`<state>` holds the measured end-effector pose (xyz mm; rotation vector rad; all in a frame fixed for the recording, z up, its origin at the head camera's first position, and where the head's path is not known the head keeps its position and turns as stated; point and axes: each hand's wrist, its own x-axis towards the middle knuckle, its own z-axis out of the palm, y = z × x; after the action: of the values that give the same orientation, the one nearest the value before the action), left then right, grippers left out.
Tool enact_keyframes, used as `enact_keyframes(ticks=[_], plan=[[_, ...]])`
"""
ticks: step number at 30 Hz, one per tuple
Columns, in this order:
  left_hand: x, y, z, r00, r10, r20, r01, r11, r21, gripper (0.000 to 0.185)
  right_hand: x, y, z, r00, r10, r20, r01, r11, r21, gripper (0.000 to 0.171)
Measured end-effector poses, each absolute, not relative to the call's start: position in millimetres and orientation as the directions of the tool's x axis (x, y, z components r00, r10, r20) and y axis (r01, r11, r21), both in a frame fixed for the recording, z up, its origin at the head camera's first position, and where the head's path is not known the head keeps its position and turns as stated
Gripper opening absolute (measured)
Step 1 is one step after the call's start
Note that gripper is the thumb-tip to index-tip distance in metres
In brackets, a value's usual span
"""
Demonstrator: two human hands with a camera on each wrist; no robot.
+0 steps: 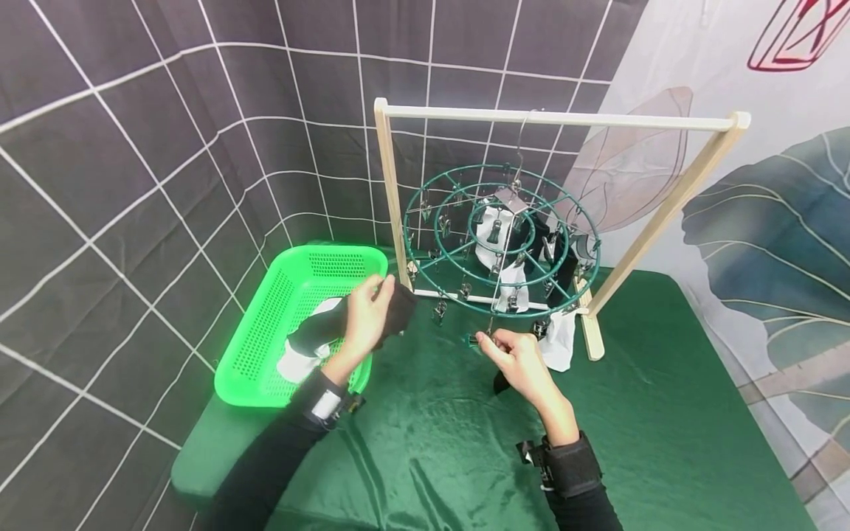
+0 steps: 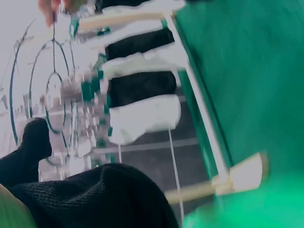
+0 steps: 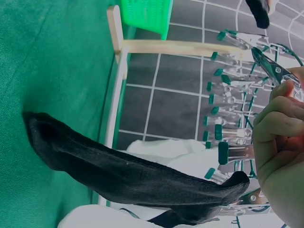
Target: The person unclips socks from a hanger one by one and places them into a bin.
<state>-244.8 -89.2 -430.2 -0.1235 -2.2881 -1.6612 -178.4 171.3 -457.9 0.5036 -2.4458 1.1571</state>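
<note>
My left hand [image 1: 367, 313] holds a black sock [image 1: 401, 313] by the right edge of the green basket [image 1: 232, 369]; in the left wrist view the sock [image 2: 95, 194] bulges across the near side. With thumb and fingers, my right hand [image 1: 524, 365] pinches a metal clip [image 3: 270, 66] with green tips, at the near side of the round green hanger [image 1: 514, 316]. Nothing shows between that clip's tips. Beside the right hand another black sock [image 3: 133, 166] hangs. White socks [image 1: 560, 343] and black ones hang from clips on the hanger's right and back parts.
The hanger hooks onto the top bar [image 1: 564, 118] of a wooden rack, whose right foot [image 1: 594, 339] stands on the green-covered table [image 1: 425, 442]. More socks, black [image 1: 319, 332] and white [image 1: 292, 365], lie in the basket. Several bare clips [image 1: 440, 311] dangle at the hanger's left.
</note>
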Motion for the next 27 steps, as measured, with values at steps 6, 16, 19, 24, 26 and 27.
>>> enact_keyframes(ticks=[6, 16, 19, 24, 26, 27], plan=[[-286.8, -131.1, -429.3, -0.973, 0.077, 0.216, 0.22, 0.584, 0.781, 0.037, -179.9, 173.6, -458.7, -0.847, -0.151, 0.509, -0.489, 0.597, -0.636, 0.047], [-321.2, -184.8, -484.6, -0.978, 0.208, 0.003, 0.194, 0.907, 0.375, 0.034, -178.5, 174.1, -457.5, -0.863, -0.17, 0.475, -0.472, 0.606, -0.64, 0.047], [-325.7, -194.0, -500.1, -0.958, 0.282, -0.052, 0.254, 0.919, 0.3, 0.034, -178.3, 174.3, -457.7, -0.866, -0.17, 0.47, -0.468, 0.607, -0.643, 0.047], [-331.7, -204.1, -516.0, -0.937, 0.313, -0.154, 0.279, 0.937, 0.209, 0.037, -177.8, 173.4, -457.2, -0.871, -0.169, 0.461, -0.463, 0.596, -0.657, 0.048], [-334.5, -205.8, -520.5, -0.938, 0.294, -0.185, 0.262, 0.949, 0.178, 0.04, -177.9, 173.2, -457.0, -0.874, -0.165, 0.457, -0.459, 0.591, -0.664, 0.048], [-335.9, -205.7, -522.9, -0.939, 0.283, -0.193, 0.254, 0.953, 0.165, 0.041, -178.0, 173.2, -457.0, -0.875, -0.161, 0.456, -0.456, 0.588, -0.668, 0.048]])
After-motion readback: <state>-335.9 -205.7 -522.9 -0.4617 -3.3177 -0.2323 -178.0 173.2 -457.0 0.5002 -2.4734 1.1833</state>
